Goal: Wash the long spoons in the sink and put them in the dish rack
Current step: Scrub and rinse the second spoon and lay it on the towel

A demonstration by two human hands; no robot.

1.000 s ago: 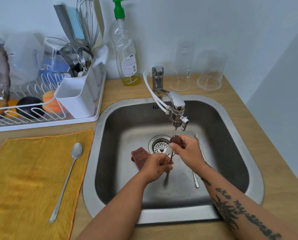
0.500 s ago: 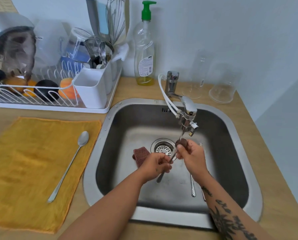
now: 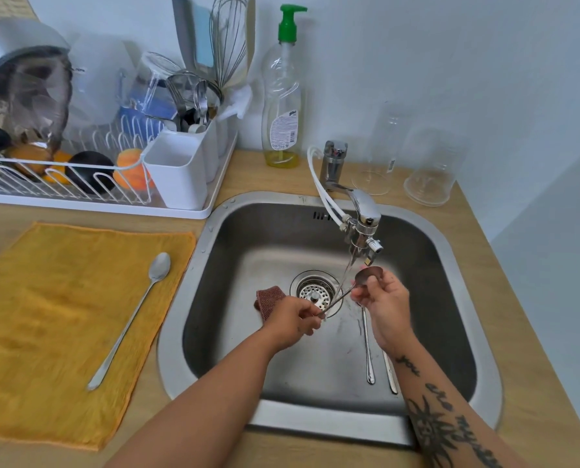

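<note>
Both hands grip one long spoon under the tap: left hand pinches the handle, right hand apparently rubs the bowl (rinsing).

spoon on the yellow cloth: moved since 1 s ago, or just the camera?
No, just the camera. The spoon lies on the yellow cloth as before, bowl toward the dish rack, at the same spot near the cloth's sink-side edge.

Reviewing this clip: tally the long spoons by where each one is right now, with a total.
Held under the tap, left hand on its handle, right hand at its bowl: 1 long steel spoon
Lying on the sink floor: 2
On the yellow cloth: 1
Total: 4
</note>
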